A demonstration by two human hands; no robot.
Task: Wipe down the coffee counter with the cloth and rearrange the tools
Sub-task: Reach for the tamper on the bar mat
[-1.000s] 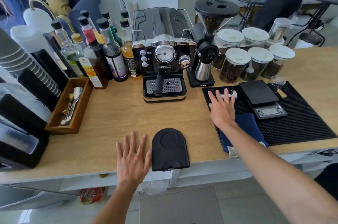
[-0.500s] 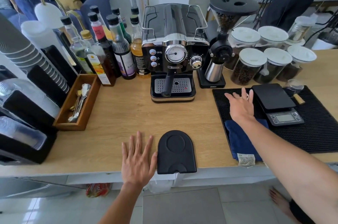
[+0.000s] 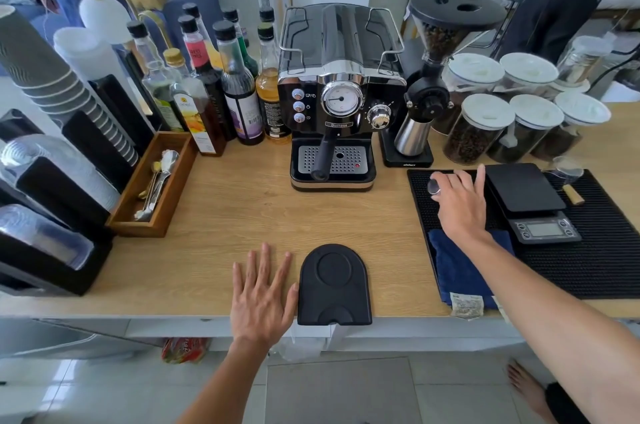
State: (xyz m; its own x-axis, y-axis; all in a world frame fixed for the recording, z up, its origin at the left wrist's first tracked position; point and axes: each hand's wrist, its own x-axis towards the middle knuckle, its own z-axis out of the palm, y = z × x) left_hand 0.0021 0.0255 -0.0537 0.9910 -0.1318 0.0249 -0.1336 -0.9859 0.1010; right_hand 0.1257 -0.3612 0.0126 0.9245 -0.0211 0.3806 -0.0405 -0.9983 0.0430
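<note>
My right hand is on the black ribbed mat, its fingers curled over a small metal tool whose round silver end shows at the thumb. The folded blue cloth lies on the mat's near left corner, under my right wrist. My left hand rests flat and open on the wooden counter, its thumb against the left side of the black tamping mat at the front edge.
A black scale sits just right of my right hand. The espresso machine, grinder and bean jars line the back. Syrup bottles, a wooden spoon tray and cup stacks fill the left. A person stands at the far right.
My right hand has slid a little forward over the metal tool and its fingers have curled onto it. The left hand has stayed flat beside the tamping mat.
</note>
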